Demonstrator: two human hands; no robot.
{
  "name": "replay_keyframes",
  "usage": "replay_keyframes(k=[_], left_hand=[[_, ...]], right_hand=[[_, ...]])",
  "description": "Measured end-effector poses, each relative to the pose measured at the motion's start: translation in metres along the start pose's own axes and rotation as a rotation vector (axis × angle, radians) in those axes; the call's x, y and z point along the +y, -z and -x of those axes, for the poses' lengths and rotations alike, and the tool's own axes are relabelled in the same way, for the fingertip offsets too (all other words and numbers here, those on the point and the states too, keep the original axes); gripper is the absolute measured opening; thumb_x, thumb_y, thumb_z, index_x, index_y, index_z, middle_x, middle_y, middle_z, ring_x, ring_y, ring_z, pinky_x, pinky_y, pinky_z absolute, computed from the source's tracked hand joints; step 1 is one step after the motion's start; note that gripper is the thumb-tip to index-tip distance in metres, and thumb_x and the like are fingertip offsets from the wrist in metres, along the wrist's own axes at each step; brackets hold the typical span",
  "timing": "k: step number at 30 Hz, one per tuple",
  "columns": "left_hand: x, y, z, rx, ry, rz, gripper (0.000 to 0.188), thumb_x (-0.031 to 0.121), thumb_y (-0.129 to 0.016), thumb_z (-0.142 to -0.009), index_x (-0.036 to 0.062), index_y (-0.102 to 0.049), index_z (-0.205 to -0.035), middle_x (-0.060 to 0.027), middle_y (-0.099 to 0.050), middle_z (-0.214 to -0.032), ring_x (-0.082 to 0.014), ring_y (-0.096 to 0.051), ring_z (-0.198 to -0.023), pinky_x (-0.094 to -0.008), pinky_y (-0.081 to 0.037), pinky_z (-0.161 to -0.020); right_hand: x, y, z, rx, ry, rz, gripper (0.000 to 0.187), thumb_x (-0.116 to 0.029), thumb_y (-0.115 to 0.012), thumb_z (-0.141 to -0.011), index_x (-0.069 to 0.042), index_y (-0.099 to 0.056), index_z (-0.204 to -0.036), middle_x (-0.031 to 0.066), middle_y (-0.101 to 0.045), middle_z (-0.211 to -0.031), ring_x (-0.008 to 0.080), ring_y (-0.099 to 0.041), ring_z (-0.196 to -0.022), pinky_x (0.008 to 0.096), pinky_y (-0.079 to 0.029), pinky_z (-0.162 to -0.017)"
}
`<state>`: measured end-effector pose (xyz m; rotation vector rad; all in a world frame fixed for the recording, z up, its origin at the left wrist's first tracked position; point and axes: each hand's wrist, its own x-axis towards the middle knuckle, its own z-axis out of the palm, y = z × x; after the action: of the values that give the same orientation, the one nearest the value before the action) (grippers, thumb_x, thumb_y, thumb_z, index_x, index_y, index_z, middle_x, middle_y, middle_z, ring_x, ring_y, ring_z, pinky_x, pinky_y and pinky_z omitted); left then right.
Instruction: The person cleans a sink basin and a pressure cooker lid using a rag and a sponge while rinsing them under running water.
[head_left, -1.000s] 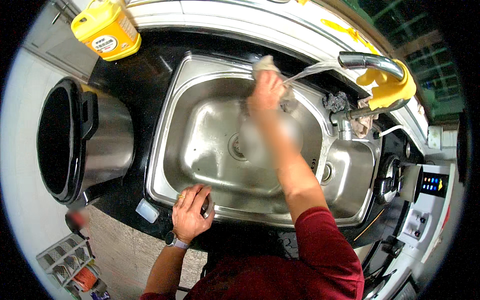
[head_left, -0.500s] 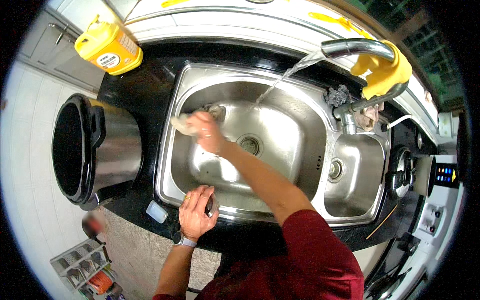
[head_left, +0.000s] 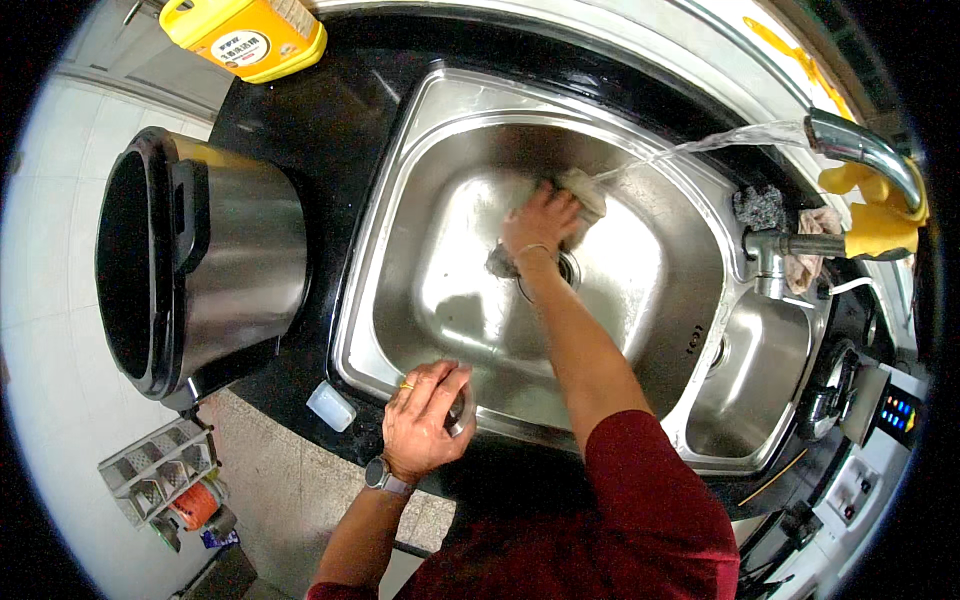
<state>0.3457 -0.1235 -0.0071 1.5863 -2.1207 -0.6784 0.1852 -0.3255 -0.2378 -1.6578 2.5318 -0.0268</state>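
Cloth (head_left: pixel 583 192), pale and crumpled, is pressed against the far inner wall of the large steel sink basin (head_left: pixel 450 260), bunched under the fingers of the right hand (head_left: pixel 538 222), which is closed on it. A stream of water (head_left: pixel 700 145) arcs from the curved chrome faucet (head_left: pixel 865 150) and lands right at the cloth. The basin is smooth brushed metal with rounded corners, wet and shiny, with a round drain (head_left: pixel 565 270) just beside the wrist. The left hand (head_left: pixel 425 420) curls over the near rim of the sink, gripping its edge. To the right lies a smaller steel basin (head_left: pixel 745 385); a dark scouring pad (head_left: pixel 760 207) and yellow rubber gloves (head_left: pixel 880 215) sit by the faucet base. On the black counter (head_left: pixel 300 130) stand a cylindrical steel pot with a dark interior (head_left: pixel 190 265) and a yellow plastic jug (head_left: pixel 250 35).
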Motion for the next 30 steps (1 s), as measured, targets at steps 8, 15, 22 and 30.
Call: replay_keyframes(k=[8,15,22,30], left_hand=[[-0.004,0.001,-0.001,0.001,-0.03,-0.043,0.047,0.009,-0.073,-0.07,0.0066,-0.064,-0.116,-0.0114,-0.062,-0.113,-0.0312,-0.062,-0.099,-0.0398,-0.053,-0.088],[-0.005,0.002,0.001,0.045,-0.037,-0.011,0.047,0.009,-0.073,-0.07,0.0075,-0.064,-0.115,-0.012,-0.064,-0.114,-0.0318,-0.063,-0.101,-0.0402,-0.052,-0.09],[-0.004,0.004,0.004,0.005,-0.044,0.018,0.047,0.016,-0.071,-0.072,0.0077,-0.064,-0.118,-0.0132,-0.062,-0.117,-0.0331,-0.062,-0.104,-0.0412,-0.05,-0.093],[-0.004,0.007,0.01,0.152,-0.1,0.182,0.042,0.01,-0.069,-0.074,0.0031,-0.063,-0.115,-0.0181,-0.062,-0.114,-0.037,-0.063,-0.101,-0.0428,-0.051,-0.09]], right_hand=[[-0.049,0.011,0.092,-0.238,0.776,-0.819,0.036,0.005,-0.064,-0.066,-0.01,-0.059,-0.099,0.0115,-0.057,-0.107,0.0282,-0.054,-0.105,0.0391,-0.042,-0.094],[0.01,0.073,0.062,-0.452,0.48,-1.317,0.034,0.0,-0.062,-0.072,-0.005,-0.061,-0.106,0.002,-0.064,-0.095,0.0145,-0.059,-0.088,0.0282,-0.048,-0.078],[-0.102,0.126,0.028,0.415,0.545,-0.939,0.049,-0.012,-0.067,-0.075,0.001,-0.059,-0.121,0.0234,-0.056,-0.125,0.0379,-0.057,-0.113,0.0414,-0.048,-0.095],[-0.063,0.124,0.129,-0.18,0.997,-1.116,0.046,-0.003,-0.066,-0.07,-0.001,-0.064,-0.116,0.0167,-0.056,-0.126,0.0362,-0.055,-0.117,0.0385,-0.046,-0.101]])
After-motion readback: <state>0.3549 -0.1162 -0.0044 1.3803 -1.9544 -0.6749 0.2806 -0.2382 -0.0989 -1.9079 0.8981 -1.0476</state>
